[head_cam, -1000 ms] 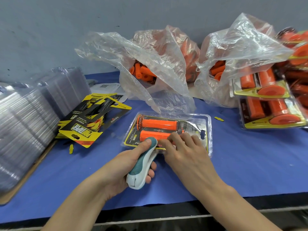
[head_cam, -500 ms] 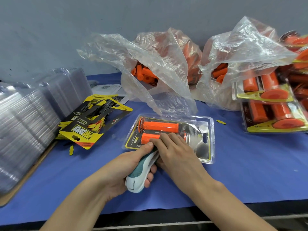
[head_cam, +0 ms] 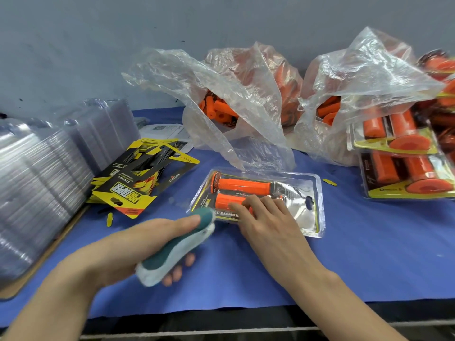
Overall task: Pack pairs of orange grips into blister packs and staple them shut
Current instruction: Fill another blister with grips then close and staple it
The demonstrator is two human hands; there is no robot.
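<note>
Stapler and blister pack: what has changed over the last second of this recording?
The stapler, gripped in the left hand, shifted left along the near edge of the blister pack, toward its near left corner. The right hand slid left too, flat fingers now pressing over the nearer grip. Unchanged: the left hand's hold, and both grips inside the pack.

the stapler (head_cam: 177, 247) is teal on top and white beneath. the blister pack (head_cam: 302, 212) is clear, and the card inside it is yellow and black. its two grips (head_cam: 242, 187) are bright orange, one end flange perhaps marked dark, though it is too blurred to say. the loose cards (head_cam: 133, 190) are yellow and black with red-orange flames. the table (head_cam: 369, 254) cover is blue and the bags (head_cam: 246, 107) are clear.
</note>
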